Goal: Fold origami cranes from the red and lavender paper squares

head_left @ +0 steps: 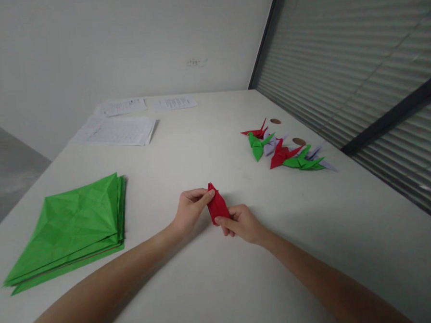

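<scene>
A small red piece of folded origami paper (218, 207) is held between my two hands, over the middle of the white table. My left hand (192, 208) pinches its upper left end, thumb on top. At the lower end my right hand (242, 223) grips it, with the thumb across the front and the fingers curled behind. The paper is narrow and layered, with a split, pointed tip at the top. My fingers hide part of its back and lower edge.
A stack of creased green paper sheets (77, 217) lies at the left. Several folded paper cranes (282, 154) in red, green and lilac sit at the right, near round holes in the table (242, 261). Printed sheets (118, 131) lie at the far left. Window blinds (354, 53) border the right edge.
</scene>
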Tool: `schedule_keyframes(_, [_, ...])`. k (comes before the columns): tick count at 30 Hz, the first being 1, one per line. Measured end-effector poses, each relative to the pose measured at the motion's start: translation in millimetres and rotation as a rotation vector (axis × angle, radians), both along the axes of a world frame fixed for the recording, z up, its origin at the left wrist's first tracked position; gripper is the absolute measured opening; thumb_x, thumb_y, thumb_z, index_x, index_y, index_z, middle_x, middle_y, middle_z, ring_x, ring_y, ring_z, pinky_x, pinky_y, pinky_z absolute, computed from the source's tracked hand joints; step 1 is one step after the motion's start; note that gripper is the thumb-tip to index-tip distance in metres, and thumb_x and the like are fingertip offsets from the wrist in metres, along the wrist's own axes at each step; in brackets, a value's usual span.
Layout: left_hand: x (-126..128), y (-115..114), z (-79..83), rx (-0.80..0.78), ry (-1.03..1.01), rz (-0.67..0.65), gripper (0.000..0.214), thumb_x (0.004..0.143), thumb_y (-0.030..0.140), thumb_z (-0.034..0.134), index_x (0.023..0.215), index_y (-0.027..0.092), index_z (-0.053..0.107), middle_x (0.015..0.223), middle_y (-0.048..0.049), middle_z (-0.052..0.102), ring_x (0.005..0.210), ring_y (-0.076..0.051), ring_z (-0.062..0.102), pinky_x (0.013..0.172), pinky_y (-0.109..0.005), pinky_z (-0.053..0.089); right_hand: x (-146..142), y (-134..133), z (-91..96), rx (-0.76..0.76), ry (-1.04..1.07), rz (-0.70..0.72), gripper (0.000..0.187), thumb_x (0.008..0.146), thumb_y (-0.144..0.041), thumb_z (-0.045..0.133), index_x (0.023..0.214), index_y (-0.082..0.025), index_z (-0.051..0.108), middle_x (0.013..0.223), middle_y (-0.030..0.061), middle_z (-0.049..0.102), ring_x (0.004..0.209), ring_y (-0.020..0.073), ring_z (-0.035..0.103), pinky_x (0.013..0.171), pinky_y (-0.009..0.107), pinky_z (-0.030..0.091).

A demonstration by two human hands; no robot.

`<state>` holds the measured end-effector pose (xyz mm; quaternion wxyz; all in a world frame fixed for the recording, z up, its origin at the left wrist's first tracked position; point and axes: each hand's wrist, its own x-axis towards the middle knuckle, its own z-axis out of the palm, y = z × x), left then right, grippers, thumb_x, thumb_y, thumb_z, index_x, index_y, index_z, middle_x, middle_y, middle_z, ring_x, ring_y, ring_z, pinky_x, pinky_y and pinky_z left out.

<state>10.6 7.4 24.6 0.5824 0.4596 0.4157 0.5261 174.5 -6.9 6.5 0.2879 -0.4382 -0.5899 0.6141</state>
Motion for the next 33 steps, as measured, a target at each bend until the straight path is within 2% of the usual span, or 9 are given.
schedule_keyframes(5, [-0.2, -1.1, 4.9, 0.032, 0.044, -0.014, 0.033, 0.072, 0.044, 0.078, 0.061, 0.014, 0.07, 0.06, -0.0031, 0.065, 0.054, -0.012, 0.053, 0.054, -0.026, 0.042, 2.1, -0.2, -0.9, -0.001, -0.055, 0.038, 0.039, 0.074, -0.052, 0.068, 0.058, -0.017, 0.061, 0.043, -0.0028, 0.053, 0.037, 0.0073, 0.041, 0.037, 0.021, 0.03])
schedule_keyframes(12, [-2.5, 0.9, 9.2, 0.041, 0.056, -0.049, 0.037, 0.074, 0.046, 0.076, 0.06, 0.013, 0.068, 0.059, -0.0034, 0.064, 0.053, -0.012, 0.053, 0.053, -0.025, 0.042, 2.4, 0.5, -0.5, -0.036, -0.033, 0.042, 0.036, 0.074, -0.051, 0.068, 0.062, -0.017, 0.063, 0.041, -0.0039, 0.052, 0.034, 0.0072, 0.04, 0.036, 0.021, 0.03])
schedule_keyframes(16, [-1.0, 2.5, 4.2, -0.006, 0.002, -0.126, 0.037, 0.069, 0.043, 0.081, 0.088, 0.012, 0.073, 0.075, -0.0056, 0.07, 0.063, -0.014, 0.061, 0.062, -0.027, 0.048, 1.0, 5.0, -1.8, -0.042, 0.016, -0.107, 0.04, 0.07, -0.054, 0.07, 0.057, -0.018, 0.059, 0.039, -0.0051, 0.048, 0.033, 0.0066, 0.037, 0.036, 0.022, 0.027])
schedule_keyframes(19, [0.9, 1.9, -1.4, -0.012, -0.03, -0.185, 0.044, 0.069, 0.038, 0.082, 0.102, 0.011, 0.069, 0.074, -0.0052, 0.069, 0.065, -0.015, 0.063, 0.066, -0.028, 0.05, 1.6, 8.0, -2.0, -0.064, 0.051, -0.215, 0.045, 0.068, -0.059, 0.07, 0.056, -0.017, 0.058, 0.041, -0.0045, 0.049, 0.034, 0.0066, 0.039, 0.036, 0.022, 0.026])
schedule_keyframes(23, [3.7, -2.0, -5.6, 0.022, -0.097, -0.159, 0.057, 0.073, 0.033, 0.08, 0.122, 0.019, 0.054, 0.077, -0.0009, 0.067, 0.067, -0.013, 0.064, 0.068, -0.028, 0.051, 2.7, 8.3, -2.3, -0.109, 0.074, -0.205, 0.05, 0.07, -0.064, 0.068, 0.058, -0.017, 0.057, 0.044, -0.0033, 0.051, 0.035, 0.0069, 0.04, 0.035, 0.022, 0.026])
schedule_keyframes(27, [4.9, -2.1, -7.9, 0.069, -0.103, -0.102, 0.04, 0.077, 0.032, 0.076, 0.108, 0.02, 0.054, 0.079, -0.0005, 0.067, 0.065, -0.012, 0.064, 0.067, -0.027, 0.052, 0.5, 9.0, -4.7, -0.044, 0.174, -0.223, 0.046, 0.074, -0.061, 0.067, 0.07, -0.016, 0.06, 0.055, -0.0012, 0.057, 0.044, 0.009, 0.049, 0.041, 0.023, 0.037])
schedule_keyframes(30, [4.2, 1.6, -11.0, 0.082, -0.074, -0.035, 0.034, 0.075, 0.029, 0.077, 0.1, 0.017, 0.057, 0.082, -0.002, 0.068, 0.064, -0.01, 0.063, 0.063, -0.023, 0.051, -1.8, 10.8, -6.4, 0.117, 0.283, -0.34, 0.037, 0.073, -0.048, 0.074, 0.09, -0.021, 0.057, 0.074, -0.0014, 0.062, 0.057, 0.0101, 0.055, 0.05, 0.023, 0.045])
schedule_keyframes(33, [3.8, 4.3, -14.2, 0.08, -0.042, 0.001, 0.033, 0.072, 0.026, 0.078, 0.098, 0.016, 0.059, 0.085, -0.0021, 0.067, 0.059, -0.007, 0.058, 0.058, -0.02, 0.048, -2.1, 11.7, -6.8, 0.219, 0.329, -0.422, 0.04, 0.071, -0.039, 0.078, 0.098, -0.026, 0.052, 0.091, -0.0011, 0.061, 0.066, 0.011, 0.059, 0.054, 0.024, 0.051])
